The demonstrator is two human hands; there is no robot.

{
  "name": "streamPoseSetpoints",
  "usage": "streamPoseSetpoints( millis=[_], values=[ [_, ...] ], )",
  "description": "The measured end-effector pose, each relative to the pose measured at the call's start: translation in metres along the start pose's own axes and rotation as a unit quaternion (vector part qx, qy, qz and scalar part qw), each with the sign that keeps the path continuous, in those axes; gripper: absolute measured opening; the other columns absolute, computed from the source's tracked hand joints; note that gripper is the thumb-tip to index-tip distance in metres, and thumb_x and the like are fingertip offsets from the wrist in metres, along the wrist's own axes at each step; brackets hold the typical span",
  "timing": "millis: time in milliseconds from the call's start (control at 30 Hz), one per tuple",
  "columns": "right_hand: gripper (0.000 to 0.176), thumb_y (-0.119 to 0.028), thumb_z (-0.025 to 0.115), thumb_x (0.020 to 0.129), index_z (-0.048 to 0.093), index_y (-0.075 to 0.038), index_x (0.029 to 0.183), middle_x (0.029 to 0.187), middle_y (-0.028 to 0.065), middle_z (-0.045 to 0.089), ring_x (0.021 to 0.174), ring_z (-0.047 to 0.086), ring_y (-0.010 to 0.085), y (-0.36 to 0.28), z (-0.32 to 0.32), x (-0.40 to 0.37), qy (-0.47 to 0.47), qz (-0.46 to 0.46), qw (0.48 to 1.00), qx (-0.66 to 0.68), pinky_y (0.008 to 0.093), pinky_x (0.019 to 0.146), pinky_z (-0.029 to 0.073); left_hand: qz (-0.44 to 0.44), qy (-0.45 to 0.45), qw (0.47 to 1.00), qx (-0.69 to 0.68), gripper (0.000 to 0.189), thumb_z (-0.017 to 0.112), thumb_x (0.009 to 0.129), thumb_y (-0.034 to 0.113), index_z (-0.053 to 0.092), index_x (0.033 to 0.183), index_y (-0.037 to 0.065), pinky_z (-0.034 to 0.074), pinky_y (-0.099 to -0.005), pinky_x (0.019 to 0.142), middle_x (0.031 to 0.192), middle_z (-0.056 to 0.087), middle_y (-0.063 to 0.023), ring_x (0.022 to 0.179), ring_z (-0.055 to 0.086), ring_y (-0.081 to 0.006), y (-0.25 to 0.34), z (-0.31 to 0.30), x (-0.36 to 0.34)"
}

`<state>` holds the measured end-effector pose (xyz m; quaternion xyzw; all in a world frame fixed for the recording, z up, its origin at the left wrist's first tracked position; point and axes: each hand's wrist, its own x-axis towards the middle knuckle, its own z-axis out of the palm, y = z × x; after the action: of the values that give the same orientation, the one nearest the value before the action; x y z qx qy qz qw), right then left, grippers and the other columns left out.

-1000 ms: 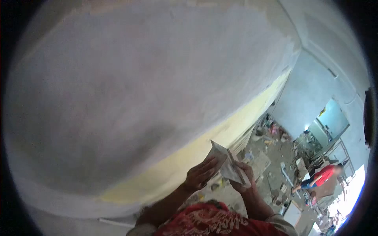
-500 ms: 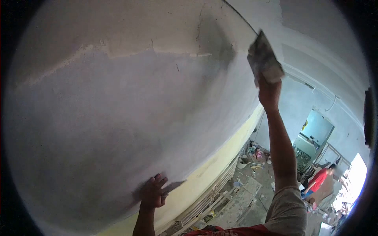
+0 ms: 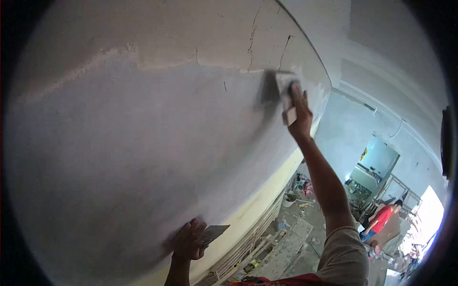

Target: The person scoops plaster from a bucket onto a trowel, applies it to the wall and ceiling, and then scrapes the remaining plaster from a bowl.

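Observation:
My right hand [image 3: 301, 113] is closed round a flat trowel [image 3: 285, 90], whose blade lies at the wall's upper right, near the rough edge of the pale grey coat. Lower down, my left hand [image 3: 188, 242] rests by the wall [image 3: 143, 143] with its fingertips near the surface. A thin metal blade [image 3: 215, 233] sticks out to the right from that hand, held under the fingers. Thin cracks run down the bare beige band above the grey coat.
On the right, a person in a red top [image 3: 381, 218] stands in the room below. Wooden strips [image 3: 248, 245], a bucket [image 3: 289, 199] and rubble lie on the floor. A doorway [image 3: 379, 155] opens in the far wall.
My right hand has brought the trowel down and left, from off the wall's right edge onto the wall. The blade in my left hand shows more clearly. The view has shifted slightly.

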<state>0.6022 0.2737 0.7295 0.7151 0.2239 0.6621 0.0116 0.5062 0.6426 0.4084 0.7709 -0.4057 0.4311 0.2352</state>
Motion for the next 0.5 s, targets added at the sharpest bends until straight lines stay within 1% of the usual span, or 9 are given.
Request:
streamPoseSetpoints(
  millis=[33,67,133,200,233,267,300,367,500],
  values=[
    [0.07,0.005,0.062,0.076,0.037,-0.011,0.14,0.137,0.0124,0.046,0.127,0.044,0.029,0.004,-0.005,0.019,0.021,0.004,1.0,-0.007,0.0504,0.109,0.028,0.001,-0.013,1.0,0.011,0.026,0.026,0.096,0.028,0.043,0.084,0.013,0.033,-0.039,0.107,0.122,0.06,-0.0076,0.117,0.055,-0.027,0.001,-0.001,0.001],
    [0.06,0.003,0.058,0.08,0.043,-0.01,0.136,0.137,0.0096,0.046,0.13,0.04,0.0276,0.009,-0.008,0.039,0.02,0.032,0.999,0.005,0.0496,0.111,0.025,0.002,-0.011,1.0,0.011,0.026,0.026,0.096,0.028,0.043,0.084,0.013,0.033,-0.039,0.107,0.122,0.06,-0.0076,0.117,0.055,-0.027,0.002,-0.002,0.004],
    [0.062,0.007,0.053,0.079,0.042,-0.013,0.137,0.136,0.0102,0.047,0.128,0.041,0.0295,0.023,-0.011,0.08,0.02,0.033,0.999,-0.019,0.0506,0.11,0.025,0.011,0.057,0.998,0.0,0.024,0.026,0.095,0.027,0.041,0.083,0.013,0.033,-0.0392,0.107,0.121,0.061,-0.0072,0.116,0.056,-0.0275,0.008,-0.002,0.008],
    [0.063,0.009,0.051,0.079,0.042,-0.014,0.137,0.135,0.0109,0.047,0.128,0.042,0.0305,0.027,-0.009,0.093,0.015,0.029,0.999,-0.026,0.0507,0.11,0.026,0.014,0.048,0.999,0.01,0.023,0.027,0.094,0.026,0.041,0.082,0.013,0.034,-0.0393,0.107,0.121,0.061,-0.0072,0.116,0.056,-0.0275,0.007,-0.002,0.005],
    [0.059,0.006,0.051,0.082,0.042,-0.013,0.136,0.135,0.01,0.048,0.124,0.045,0.0308,0.025,-0.004,0.094,0.016,0.034,0.999,-0.025,0.047,0.109,0.028,0.016,0.039,0.999,0.023,0.022,0.027,0.094,0.026,0.041,0.082,0.013,0.034,-0.0394,0.106,0.121,0.061,-0.0072,0.116,0.056,-0.0276,0.004,-0.003,0.003],
    [0.054,0.003,0.051,0.085,0.042,-0.013,0.136,0.135,0.0091,0.048,0.121,0.048,0.0311,0.023,0.0,0.092,0.015,0.039,0.999,-0.023,0.0433,0.109,0.031,0.017,0.039,0.999,0.024,0.022,0.027,0.094,0.026,0.041,0.082,0.013,0.034,-0.0394,0.106,0.121,0.061,-0.0072,0.116,0.056,-0.0276,0.003,-0.003,0.001],
    [0.055,0.003,0.054,0.083,0.045,-0.013,0.135,0.135,0.0104,0.048,0.124,0.045,0.0307,0.02,0.002,0.076,0.009,0.031,0.999,-0.008,0.0422,0.11,0.029,0.012,0.042,0.999,0.013,0.022,0.027,0.094,0.026,0.041,0.082,0.013,0.035,-0.0393,0.106,0.121,0.061,-0.0072,0.116,0.056,-0.0275,0.003,0.0,-0.001],
    [0.057,0.001,0.057,0.082,0.044,-0.014,0.135,0.135,0.0115,0.048,0.127,0.043,0.0306,0.002,0.003,0.035,-0.034,0.071,0.997,-0.006,0.0421,0.11,0.028,0.006,0.045,0.999,0.003,0.022,0.028,0.094,0.026,0.04,0.082,0.013,0.036,-0.0392,0.105,0.12,0.061,-0.0072,0.115,0.056,-0.0275,0.003,0.001,-0.002],
    [0.057,-0.004,0.058,0.084,0.041,-0.012,0.138,0.135,0.0123,0.048,0.126,0.044,0.0312,-0.004,-0.008,0.005,-0.084,0.022,0.996,-0.022,0.0439,0.11,0.027,0.016,0.053,0.998,0.004,0.019,0.031,0.093,0.025,0.042,0.085,0.012,0.037,-0.0381,0.104,0.121,0.061,-0.0072,0.116,0.056,-0.0277,-0.001,0.001,0.003]
  ],
)
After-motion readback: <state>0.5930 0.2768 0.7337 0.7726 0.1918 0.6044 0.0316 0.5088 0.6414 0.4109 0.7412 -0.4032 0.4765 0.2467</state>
